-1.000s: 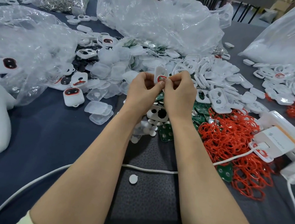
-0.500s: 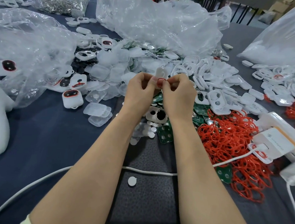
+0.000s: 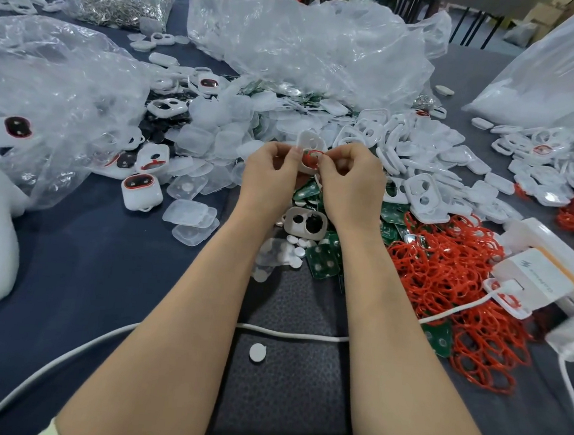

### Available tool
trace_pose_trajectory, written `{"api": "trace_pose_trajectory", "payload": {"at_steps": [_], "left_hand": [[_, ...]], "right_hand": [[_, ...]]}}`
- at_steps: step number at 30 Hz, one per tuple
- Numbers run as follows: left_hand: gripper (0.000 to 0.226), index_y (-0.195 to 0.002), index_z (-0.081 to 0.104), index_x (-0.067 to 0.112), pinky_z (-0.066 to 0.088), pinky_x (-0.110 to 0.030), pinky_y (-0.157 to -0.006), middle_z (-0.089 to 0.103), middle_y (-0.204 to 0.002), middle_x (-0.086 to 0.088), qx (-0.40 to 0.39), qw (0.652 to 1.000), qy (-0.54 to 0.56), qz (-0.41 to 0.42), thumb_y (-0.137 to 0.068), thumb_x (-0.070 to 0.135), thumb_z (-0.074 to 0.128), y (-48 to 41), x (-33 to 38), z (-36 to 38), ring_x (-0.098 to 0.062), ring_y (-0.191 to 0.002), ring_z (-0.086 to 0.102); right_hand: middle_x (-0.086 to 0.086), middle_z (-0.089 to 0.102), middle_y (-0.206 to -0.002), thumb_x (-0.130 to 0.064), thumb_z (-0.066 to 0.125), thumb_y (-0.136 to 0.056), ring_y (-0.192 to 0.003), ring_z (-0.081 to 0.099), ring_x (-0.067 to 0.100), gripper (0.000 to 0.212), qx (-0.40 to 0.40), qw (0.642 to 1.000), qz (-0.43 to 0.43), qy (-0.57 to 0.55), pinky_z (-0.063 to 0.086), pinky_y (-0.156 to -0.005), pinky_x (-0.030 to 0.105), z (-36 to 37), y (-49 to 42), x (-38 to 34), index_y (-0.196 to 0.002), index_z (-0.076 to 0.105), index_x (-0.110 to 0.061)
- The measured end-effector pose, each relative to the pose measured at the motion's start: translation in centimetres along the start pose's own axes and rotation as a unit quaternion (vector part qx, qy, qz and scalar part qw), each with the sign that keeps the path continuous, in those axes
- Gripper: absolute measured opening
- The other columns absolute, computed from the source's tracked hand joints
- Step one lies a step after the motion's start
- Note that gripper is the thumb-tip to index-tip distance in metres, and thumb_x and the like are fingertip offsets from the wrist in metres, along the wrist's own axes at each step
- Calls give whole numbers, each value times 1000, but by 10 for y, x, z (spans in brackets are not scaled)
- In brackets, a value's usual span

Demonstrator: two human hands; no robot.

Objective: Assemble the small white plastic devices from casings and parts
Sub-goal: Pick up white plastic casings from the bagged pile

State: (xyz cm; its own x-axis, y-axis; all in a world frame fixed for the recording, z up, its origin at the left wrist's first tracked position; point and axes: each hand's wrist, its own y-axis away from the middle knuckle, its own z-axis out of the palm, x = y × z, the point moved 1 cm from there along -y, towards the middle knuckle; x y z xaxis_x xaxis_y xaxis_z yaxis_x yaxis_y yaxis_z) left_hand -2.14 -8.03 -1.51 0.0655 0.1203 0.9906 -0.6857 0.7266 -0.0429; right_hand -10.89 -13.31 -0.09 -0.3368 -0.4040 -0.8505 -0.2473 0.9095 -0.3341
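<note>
Casing: one small white casing [image 3: 307, 142] was held up above the table [image 3: 68, 268], between the two hands and over the heap of parts.
Left grip: the left grip [image 3: 271, 178] had thumb and fingers curled onto the casing's left edge, pinching it.
Right grip: the right grip [image 3: 351, 184] pinched a red ring [image 3: 312, 158] against the casing's open face; which fingertips did the pressing could not be told.
Step in hand: seating the ring into the casing, as it seemed.
Handling, casing: light, stiff, thin-walled and smooth, so likely slippery; best taken by its outer edges, leaving the open face free.
Handling, ring: soft, floppy and stretchy by its look; it would likely spring out of its seat unless pressed round bit by bit.
Supplies: more red rings [image 3: 446, 274] lay heaped to the right, green boards [image 3: 323, 261] under the wrists, and loose white casings [image 3: 405, 140] beyond the hands.
Finished units: a closed device [image 3: 141, 192] with a red-edged window lay at the left, near clear covers [image 3: 193, 215].
</note>
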Motion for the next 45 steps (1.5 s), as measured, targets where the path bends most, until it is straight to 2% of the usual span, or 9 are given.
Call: {"api": "trace_pose_trajectory", "payload": {"at_steps": [6, 11, 13, 18, 26, 31, 36, 41, 45], "left_hand": [[13, -93, 60, 11, 54, -42, -92, 72, -95, -13, -14, 999, -28, 8, -97, 22, 56, 2, 0, 0, -24, -94, 69], [18, -99, 61, 9, 56, -38, -89, 72, -97, -11, -19, 998, -51, 21, -89, 24, 67, 6, 1, 0, -20, -94, 69], [22, -102, 61, 6, 55, -39, -90, 71, -99, -12, -18, 998, -54, 25, -89, 23, 67, 7, 2, 1, -22, -95, 69], [19, -101, 59, 11, 53, -42, -92, 70, -101, -11, -19, 996, -78, 37, -90, 25, 66, 7, 3, 2, -23, -98, 67], [18, -99, 59, 8, 53, -46, -92, 70, -101, -15, -21, 997, -68, 40, -93, 26, 62, 7, 4, 1, -26, -97, 68], [16, -97, 58, 9, 51, -49, -93, 71, -100, -15, -15, 996, -75, 38, -94, 24, 61, 7, 4, 1, -27, -97, 68], [10, -90, 58, 16, 53, -48, -90, 71, -97, -14, -6, 995, -88, 39, -92, 25, 61, 7, 4, 1, -27, -94, 68], [8, -90, 58, 15, 53, -46, -89, 70, -98, -14, -7, 995, -92, 40, -93, 22, 60, 7, 4, 1, -26, -94, 68], [7, -86, 57, 14, 54, -46, -88, 70, -97, -17, 2, 996, -83, 32, -91, 19, 60, 8, 5, 0, -29, -93, 68]], "right_hand": [[-10, 54, -66, -14, 64, -88, -61, 52, 3, 5, 4, 1000, -10, 9, 40, -59, 10, -1, 0, 1, -86, 63, -10], [-8, 56, -69, -16, 64, -89, -67, 54, 8, 7, 3, 1000, -10, 15, 41, -63, 14, 0, 1, 1, -84, 60, -13], [-6, 58, -70, -17, 64, -88, -68, 55, 9, 6, 4, 1000, -5, 14, 42, -64, 16, 0, 0, 1, -85, 62, -12], [-9, 56, -67, -18, 65, -88, -61, 52, 2, 8, 6, 1000, 5, 2, 40, -58, 8, 0, 0, 1, -83, 61, -12], [-6, 58, -70, -17, 64, -89, -65, 54, 6, 7, 1, 1000, 6, 3, 41, -60, 12, 0, -1, 1, -85, 62, -11], [-7, 56, -68, -15, 63, -89, -62, 52, 3, 7, -1, 1000, -2, 9, 39, -57, 8, -1, 0, 0, -83, 60, -12], [-1, 61, -74, -15, 63, -89, -67, 55, 8, 7, -10, 1000, 4, 0, 41, -60, 11, -1, 0, 0, -84, 61, -10], [-1, 61, -74, -14, 64, -88, -68, 55, 9, 7, -15, 1000, 4, 8, 40, -59, 10, -1, 0, 0, -84, 62, -9], [4, 64, -81, -13, 63, -88, -76, 59, 15, 7, -22, 1000, 0, 18, 43, -65, 17, 1, 0, -1, -87, 63, -6]]}}
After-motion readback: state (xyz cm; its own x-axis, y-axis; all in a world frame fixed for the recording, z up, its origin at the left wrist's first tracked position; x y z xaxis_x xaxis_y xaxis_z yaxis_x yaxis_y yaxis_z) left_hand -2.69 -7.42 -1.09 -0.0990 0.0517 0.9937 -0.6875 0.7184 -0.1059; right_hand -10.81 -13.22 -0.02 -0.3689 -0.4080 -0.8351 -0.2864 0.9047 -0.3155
